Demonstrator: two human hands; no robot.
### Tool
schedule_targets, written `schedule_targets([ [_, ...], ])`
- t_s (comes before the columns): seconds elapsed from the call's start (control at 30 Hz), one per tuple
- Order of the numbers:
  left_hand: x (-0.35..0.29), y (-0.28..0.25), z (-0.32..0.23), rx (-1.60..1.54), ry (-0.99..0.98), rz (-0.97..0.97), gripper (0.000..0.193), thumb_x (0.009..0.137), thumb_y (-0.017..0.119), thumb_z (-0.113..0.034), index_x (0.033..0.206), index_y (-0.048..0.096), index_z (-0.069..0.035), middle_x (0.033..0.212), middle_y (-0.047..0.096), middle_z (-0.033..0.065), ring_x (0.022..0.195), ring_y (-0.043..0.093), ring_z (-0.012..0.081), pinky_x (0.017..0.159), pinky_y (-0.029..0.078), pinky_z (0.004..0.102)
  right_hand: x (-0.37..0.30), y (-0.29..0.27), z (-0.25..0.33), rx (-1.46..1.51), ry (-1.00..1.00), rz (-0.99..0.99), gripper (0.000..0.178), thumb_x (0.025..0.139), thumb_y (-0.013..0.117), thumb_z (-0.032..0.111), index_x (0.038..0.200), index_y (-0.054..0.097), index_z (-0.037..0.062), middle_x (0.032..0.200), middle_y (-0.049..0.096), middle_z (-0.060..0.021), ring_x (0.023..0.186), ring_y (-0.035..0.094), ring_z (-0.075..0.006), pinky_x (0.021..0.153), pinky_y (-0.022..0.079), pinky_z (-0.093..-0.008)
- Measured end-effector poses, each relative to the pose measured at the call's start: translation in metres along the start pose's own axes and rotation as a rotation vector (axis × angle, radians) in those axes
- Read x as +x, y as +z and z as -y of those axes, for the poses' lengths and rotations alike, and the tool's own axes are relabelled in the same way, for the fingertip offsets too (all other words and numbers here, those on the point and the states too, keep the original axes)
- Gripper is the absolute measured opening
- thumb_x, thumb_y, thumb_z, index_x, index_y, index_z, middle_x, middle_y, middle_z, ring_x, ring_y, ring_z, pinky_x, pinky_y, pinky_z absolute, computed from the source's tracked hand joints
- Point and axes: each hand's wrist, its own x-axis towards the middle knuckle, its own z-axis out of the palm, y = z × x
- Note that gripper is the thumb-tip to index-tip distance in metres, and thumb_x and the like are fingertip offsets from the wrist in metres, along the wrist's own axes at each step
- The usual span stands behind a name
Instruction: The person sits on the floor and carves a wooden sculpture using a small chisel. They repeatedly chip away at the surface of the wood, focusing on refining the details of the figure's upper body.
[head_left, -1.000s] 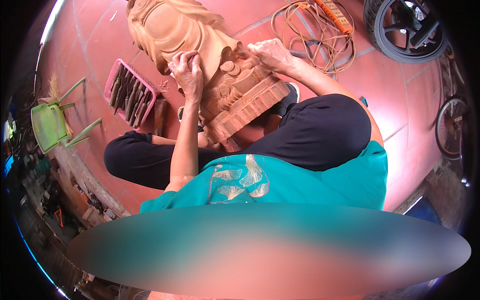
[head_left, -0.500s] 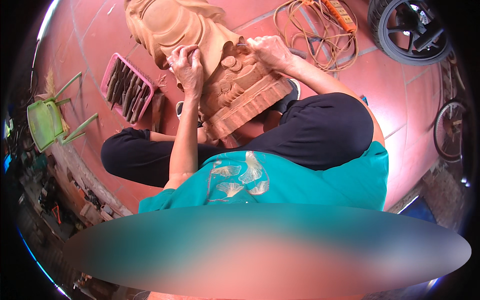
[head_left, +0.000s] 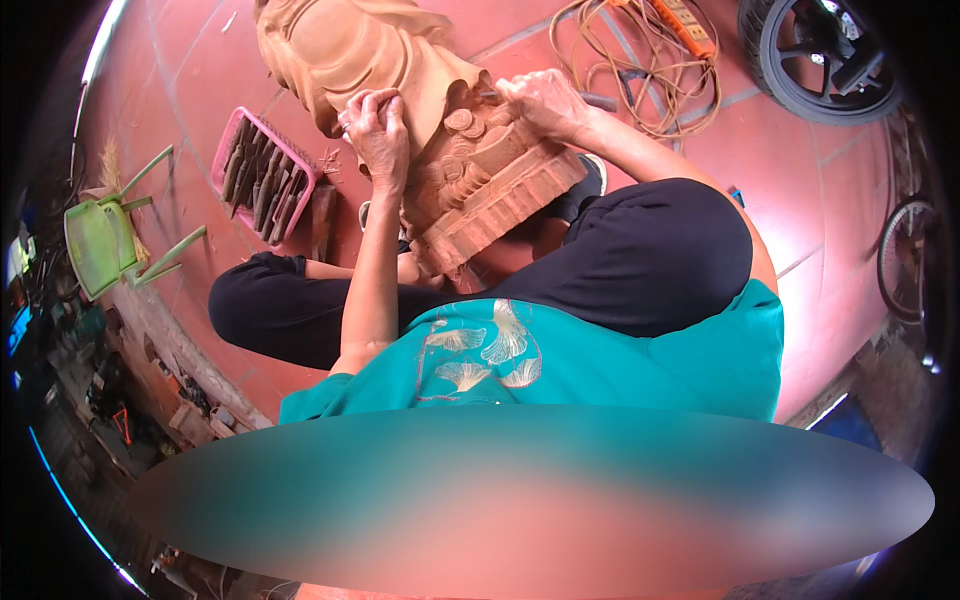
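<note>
A brown carved wooden statue (head_left: 410,80) lies tilted on the floor in front of me, its rounded, draped figure pointing away and its ridged base toward my legs. My left hand (head_left: 375,125) rests against the drapery with its fingers curled closed; whatever they may grip is hidden. My right hand (head_left: 543,102) is wrapped round a carving chisel (head_left: 601,102), whose handle end sticks out to the right of the fist. The chisel's tip points left at the carved edge near the statue's middle.
A pink basket (head_left: 313,172) of wooden-handled tools stands on the left, with a wooden block (head_left: 323,215) beside it. Farther left is a small green chair (head_left: 100,245). An orange power strip (head_left: 683,25) with coiled cord and a wheel (head_left: 765,75) lie at far right.
Both hands keep nearly the same place on the statue. The chisel handle shows a little more beyond my right hand. The whole view has shifted slightly.
</note>
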Motion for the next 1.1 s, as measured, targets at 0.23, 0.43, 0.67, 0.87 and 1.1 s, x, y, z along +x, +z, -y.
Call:
schedule_targets([
  [0.23, 0.002, 0.0, -0.001, 0.02, 0.013, -0.008, 0.011, 0.083, 0.069, -0.014, 0.093, 0.072, -0.01, 0.102, 0.062, 0.0077, 0.099, 0.052, 0.0256, 0.09, 0.04, 0.0371, 0.001, 0.001, -0.012, 0.034, -0.001, -0.096, 0.012, 0.077, 0.058, 0.008, 0.087, 0.054, 0.0038, 0.072, 0.063, -0.0134, 0.072, 0.066, -0.0325, 0.06, 0.052, -0.0431],
  [0.43, 0.001, 0.001, 0.0, 0.001, 0.011, -0.012, 0.011, 0.083, 0.069, -0.013, 0.093, 0.072, -0.009, 0.1, 0.061, 0.0076, 0.099, 0.052, 0.0255, 0.089, 0.04, 0.037, -0.001, 0.009, -0.008, 0.047, 0.003, -0.087, 0.014, 0.078, 0.059, 0.01, 0.089, 0.054, 0.0036, 0.075, 0.064, -0.0135, 0.073, 0.067, -0.0324, 0.06, 0.052, -0.0428],
  [0.67, 0.001, 0.0, -0.003, 0.019, 0.001, -0.01, 0.011, 0.083, 0.069, -0.011, 0.093, 0.072, -0.009, 0.1, 0.061, 0.0082, 0.098, 0.053, 0.0254, 0.088, 0.041, 0.037, 0.002, 0.013, 0.01, 0.019, 0.113, -0.031, 0.011, 0.08, 0.057, 0.008, 0.087, 0.056, 0.0004, 0.074, 0.066, -0.0178, 0.074, 0.069, -0.0343, 0.06, 0.054, -0.0412],
  [0.87, 0.001, 0.003, 0.003, 0.019, 0.022, -0.013, 0.011, 0.083, 0.069, -0.014, 0.093, 0.072, -0.01, 0.1, 0.062, 0.0081, 0.099, 0.053, 0.026, 0.088, 0.041, 0.0377, 0.012, 0.005, 0.0, 0.083, -0.055, -0.097, 0.011, 0.079, 0.058, 0.011, 0.085, 0.057, 0.002, 0.072, 0.066, -0.0167, 0.073, 0.068, -0.0349, 0.06, 0.052, -0.0443],
  [1.1, 0.001, 0.001, 0.001, 0.033, 0.022, -0.01, 0.011, 0.083, 0.069, -0.013, 0.093, 0.072, -0.01, 0.1, 0.062, 0.0076, 0.098, 0.053, 0.0256, 0.088, 0.041, 0.0369, -0.004, 0.005, -0.011, 0.077, -0.021, -0.048, 0.018, 0.076, 0.061, 0.012, 0.09, 0.056, 0.003, 0.073, 0.064, -0.0139, 0.073, 0.067, -0.0339, 0.06, 0.052, -0.0437],
])
